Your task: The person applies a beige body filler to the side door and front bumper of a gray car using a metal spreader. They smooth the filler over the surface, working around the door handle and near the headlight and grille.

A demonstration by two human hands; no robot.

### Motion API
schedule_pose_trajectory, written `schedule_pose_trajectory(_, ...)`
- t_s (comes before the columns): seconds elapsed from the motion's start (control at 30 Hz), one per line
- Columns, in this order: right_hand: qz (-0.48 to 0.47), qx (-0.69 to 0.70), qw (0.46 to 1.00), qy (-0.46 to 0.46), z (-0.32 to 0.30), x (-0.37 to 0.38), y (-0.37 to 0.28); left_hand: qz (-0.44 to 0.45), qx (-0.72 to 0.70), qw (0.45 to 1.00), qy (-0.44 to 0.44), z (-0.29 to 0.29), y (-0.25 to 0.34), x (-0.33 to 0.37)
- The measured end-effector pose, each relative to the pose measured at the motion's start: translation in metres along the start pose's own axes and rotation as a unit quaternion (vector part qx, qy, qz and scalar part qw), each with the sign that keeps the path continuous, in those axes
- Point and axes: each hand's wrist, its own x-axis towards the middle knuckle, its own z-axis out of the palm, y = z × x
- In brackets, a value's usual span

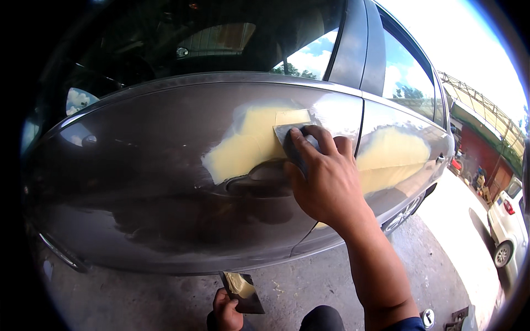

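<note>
A dark grey car door (165, 143) fills the middle of the view. Cream-coloured filler putty (245, 146) is smeared over it around the recessed door handle (265, 179). My right hand (331, 176) pinches a flat grey putty spreader (288, 139) and presses it against the right side of this patch, just above the handle. Low down, below the door's bottom edge, my left hand (227, 313) grips a dark flat putty board (252, 300). A cream lump of putty (239, 284) lies on the board's upper part. Another putty patch (392, 157) covers the rear door.
The car's rear wheel (406, 212) shows behind my right forearm. A small round can (428, 318) and a metal object (461, 321) are on the concrete floor at lower right. Farther right, a white car (508, 226) is parked near a red wall (469, 138).
</note>
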Motion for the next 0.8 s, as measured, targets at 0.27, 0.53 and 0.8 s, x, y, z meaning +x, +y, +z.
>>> schedule_pose_trajectory(0.27,0.001,-0.006,1.0,-0.008,0.007,-0.031,-0.003,0.009,-0.006,1.0,-0.014,-0.001,0.003,0.002)
schedule_pose_trajectory(0.53,0.006,-0.009,1.0,0.006,-0.016,0.012,0.003,-0.011,-0.005,1.0,-0.007,0.005,0.009,-0.007)
schedule_pose_trajectory(0.8,0.001,-0.009,1.0,-0.014,0.004,-0.004,-0.018,-0.02,-0.011,0.999,-0.034,0.004,0.007,-0.003)
